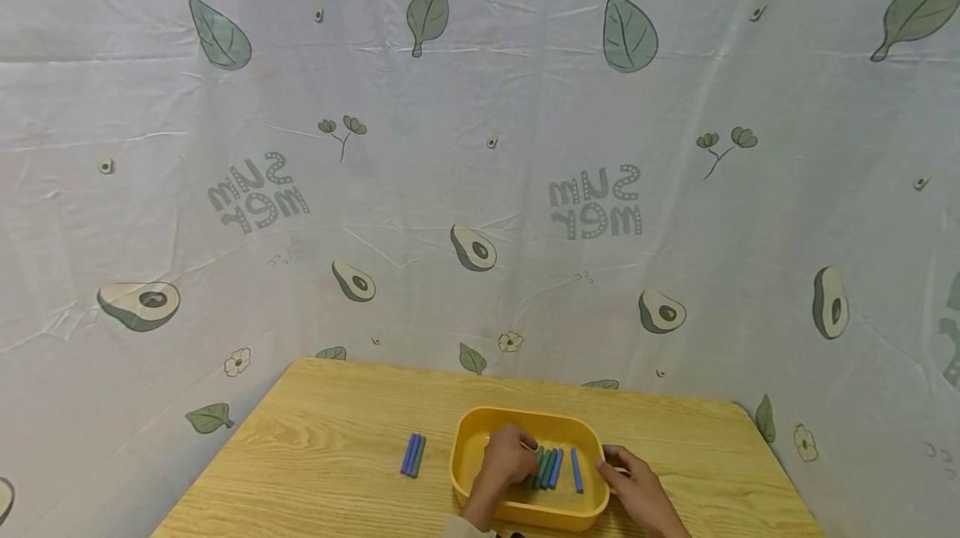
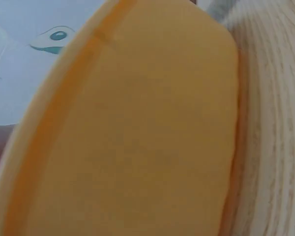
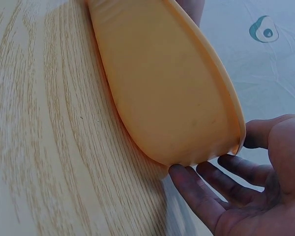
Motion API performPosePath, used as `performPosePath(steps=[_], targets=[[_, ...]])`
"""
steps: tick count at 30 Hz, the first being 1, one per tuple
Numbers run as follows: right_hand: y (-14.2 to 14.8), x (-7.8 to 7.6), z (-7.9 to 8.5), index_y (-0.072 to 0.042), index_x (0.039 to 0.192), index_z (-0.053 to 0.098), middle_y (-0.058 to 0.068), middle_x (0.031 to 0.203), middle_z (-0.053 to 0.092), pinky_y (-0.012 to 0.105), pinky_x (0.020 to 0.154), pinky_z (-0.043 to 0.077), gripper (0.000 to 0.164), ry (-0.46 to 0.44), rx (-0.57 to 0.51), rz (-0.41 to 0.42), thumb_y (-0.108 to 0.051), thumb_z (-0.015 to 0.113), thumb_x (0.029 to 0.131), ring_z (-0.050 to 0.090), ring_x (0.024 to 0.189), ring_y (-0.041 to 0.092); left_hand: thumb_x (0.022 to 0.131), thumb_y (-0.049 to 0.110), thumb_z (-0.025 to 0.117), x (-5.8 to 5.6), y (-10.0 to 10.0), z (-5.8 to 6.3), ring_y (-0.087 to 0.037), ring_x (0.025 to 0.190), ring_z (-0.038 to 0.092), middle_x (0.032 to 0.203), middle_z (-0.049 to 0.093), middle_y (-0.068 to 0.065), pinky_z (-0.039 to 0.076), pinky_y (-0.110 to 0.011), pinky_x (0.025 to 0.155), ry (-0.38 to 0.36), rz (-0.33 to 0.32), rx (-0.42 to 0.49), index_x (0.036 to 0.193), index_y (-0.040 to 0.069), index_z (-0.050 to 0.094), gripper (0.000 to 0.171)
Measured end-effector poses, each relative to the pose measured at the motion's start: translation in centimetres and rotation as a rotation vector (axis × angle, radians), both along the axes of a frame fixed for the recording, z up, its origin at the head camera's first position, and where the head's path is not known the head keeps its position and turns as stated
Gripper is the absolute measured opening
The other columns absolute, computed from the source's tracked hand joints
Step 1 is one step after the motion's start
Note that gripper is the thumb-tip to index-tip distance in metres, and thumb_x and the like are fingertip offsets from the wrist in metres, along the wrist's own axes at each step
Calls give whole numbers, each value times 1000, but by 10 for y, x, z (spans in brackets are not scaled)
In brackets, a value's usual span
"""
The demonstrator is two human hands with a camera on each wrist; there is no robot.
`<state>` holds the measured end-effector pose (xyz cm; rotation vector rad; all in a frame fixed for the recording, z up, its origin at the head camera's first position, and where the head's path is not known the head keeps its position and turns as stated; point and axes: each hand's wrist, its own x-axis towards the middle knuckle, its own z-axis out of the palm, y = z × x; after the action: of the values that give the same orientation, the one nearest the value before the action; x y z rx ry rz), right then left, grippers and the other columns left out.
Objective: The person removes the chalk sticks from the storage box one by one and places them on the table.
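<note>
While the right hand [image 1: 637, 484] pinched the tray's [image 1: 517, 411] right wall, the left hand [image 1: 512, 456] was inside, nearer the main row of sticks [image 1: 549, 469]. Row just right of it, long axes near-to-far; left fingertips hidden, grip couldn't be told.

wood-grain table [image 1: 330, 421], yellow bin [image 1: 551, 516] on top — three sticks [image 1: 412, 455] alongside

Green sticks [image 1: 548, 470] partly hidden behind the left hand [image 1: 511, 456], its grip unclear.

Patterned sheeting [image 1: 420, 188] behind a wood-grain table [image 1: 337, 438] suggests a curtained-off nook.
</note>
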<state>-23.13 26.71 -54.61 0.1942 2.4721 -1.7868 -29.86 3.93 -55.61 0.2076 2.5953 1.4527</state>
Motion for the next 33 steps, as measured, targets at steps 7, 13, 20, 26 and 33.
performPosePath(steps=[7,13,20,26,33], targets=[[-1,-1,0,11,147,54,23,128,67,46,85,66,49,-1,16,-23,-22,58,111,73,107,30,74,-7,81,12,-7,22,-15,61,67,77,78,-5,58,-33,56,-22,10,167,99,1,84,27],[0,-2,-2,12,148,53,24,129,66,46,84,66,50,-9,14,-20,-23,58,111,73,108,31,77,-12,76,15,-13,34,-13,64,65,81,75,-5,57,-30,55,-6,20,252,102,-1,81,27],[1,-2,-1,11,149,52,24,130,65,46,84,66,50,-19,3,-12,-23,57,112,73,108,30,80,-15,70,18,-28,49,-13,64,54,86,72,-8,46,-24,55,-53,7,389,110,-8,79,33],[1,-1,2,11,150,51,24,131,64,46,84,66,50,-24,-11,-3,-22,55,113,73,109,30,84,-12,71,21,-45,59,-16,71,59,92,72,-12,52,-27,59,-13,-15,421,115,-8,78,32],[1,-3,1,10,149,52,25,132,64,45,84,66,50,-29,14,-15,-23,57,112,72,110,31,87,-7,71,21,-64,65,-19,85,68,103,76,-16,63,-37,69,30,-9,377,119,-5,78,33]])
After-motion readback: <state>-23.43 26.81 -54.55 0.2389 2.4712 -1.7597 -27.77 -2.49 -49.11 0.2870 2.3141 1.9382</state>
